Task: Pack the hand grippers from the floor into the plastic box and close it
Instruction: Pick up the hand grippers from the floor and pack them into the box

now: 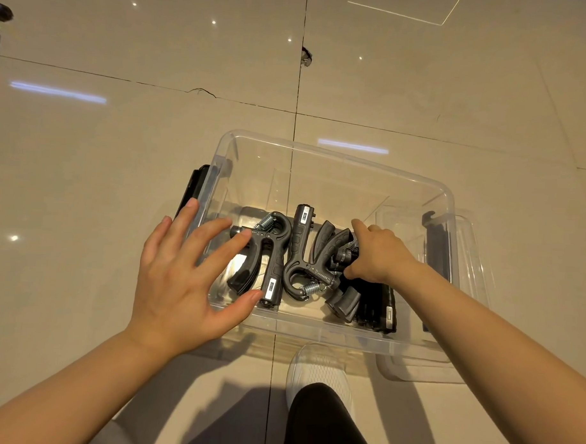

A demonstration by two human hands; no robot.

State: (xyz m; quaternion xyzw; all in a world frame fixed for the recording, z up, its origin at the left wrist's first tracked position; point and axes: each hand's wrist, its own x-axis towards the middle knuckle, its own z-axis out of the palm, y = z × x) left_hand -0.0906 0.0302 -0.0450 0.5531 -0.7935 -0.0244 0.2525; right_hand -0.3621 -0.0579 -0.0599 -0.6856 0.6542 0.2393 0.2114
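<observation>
A clear plastic box [337, 163] stands open on the tiled floor with several black hand grippers lying in it. One hand gripper [267, 254] lies at the left, another [300, 252] in the middle, and more are stacked at the right [375, 304]. My left hand [187, 271] hovers over the box's left wall with fingers spread and holds nothing. My right hand [380, 254] is inside the box, its fingers curled on a hand gripper [337, 246] at the right. The clear lid [471, 294] lies under and beside the box at the right.
Black latches sit on the box's left side [193, 188] and right side [434, 236]. My white shoe [319, 369] and dark trouser leg are just in front of the box. A cracked tile joint [305, 56] is farther away. Dark objects show at the far left edge [1, 12].
</observation>
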